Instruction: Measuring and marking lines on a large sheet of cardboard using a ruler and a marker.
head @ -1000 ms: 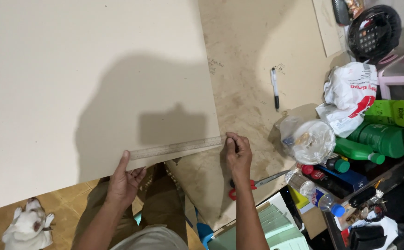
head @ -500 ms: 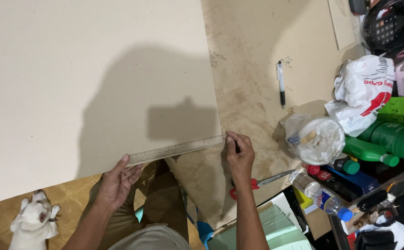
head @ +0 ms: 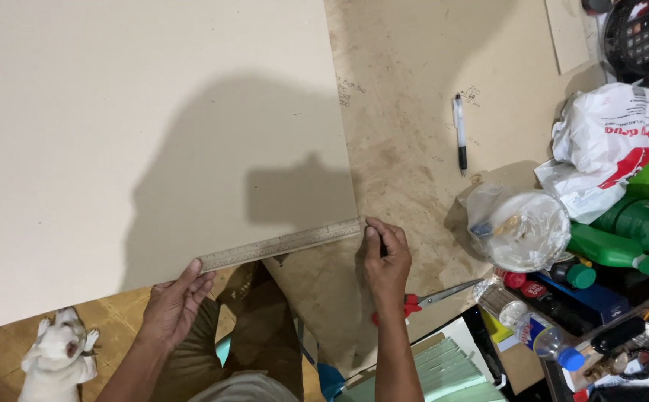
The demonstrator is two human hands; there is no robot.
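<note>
Wooden ruler (head: pixel 280 245) (tilted), ends at both fingers (head: pixel 373 237)

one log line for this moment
left hand: on long metal ruler left end | right hand: pinching right end | ruler: along near edge of large beige board

Stained wooden table (head: pixel 406 141), pale board (head: pixel 153 126), pen (head: pixel 459 132), scissors (head: pixel 429 299), plastic bag (head: pixel 600 149)

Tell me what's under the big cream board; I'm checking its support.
The cream board lies on the brown worktable; its near edge, where the ruler lies, overhangs the person's lap and floor. Anything beneath its middle is hidden.
</note>
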